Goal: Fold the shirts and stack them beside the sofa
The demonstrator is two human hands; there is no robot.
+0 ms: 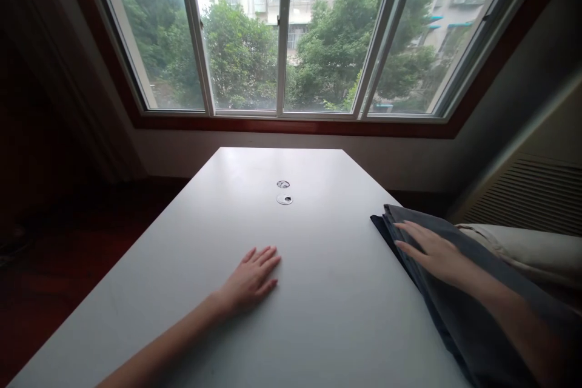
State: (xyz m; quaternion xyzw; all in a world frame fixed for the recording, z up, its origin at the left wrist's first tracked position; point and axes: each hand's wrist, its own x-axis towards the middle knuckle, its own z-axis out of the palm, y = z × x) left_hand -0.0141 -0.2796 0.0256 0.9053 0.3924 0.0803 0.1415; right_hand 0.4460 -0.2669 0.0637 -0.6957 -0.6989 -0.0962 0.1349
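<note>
My left hand (251, 279) lies flat on the white tabletop (336, 291), its fingers stretched forward and nothing in it. At the right edge of the table is a folded dark grey cloth item (459, 242), perhaps a garment, with a darker blue-black layer showing beneath it. My right hand (434, 254) rests on top of this cloth, palm down, with the fingers extended. Part of the cloth is hidden under my right forearm.
Two round inserts (284, 199) are set into the far middle of the table. Beyond stands a window (280, 114) with a red-brown frame. On the right are light beige fabric (527, 248) and a louvred panel (536, 188). Dark reddish floor (59, 291) lies to the left.
</note>
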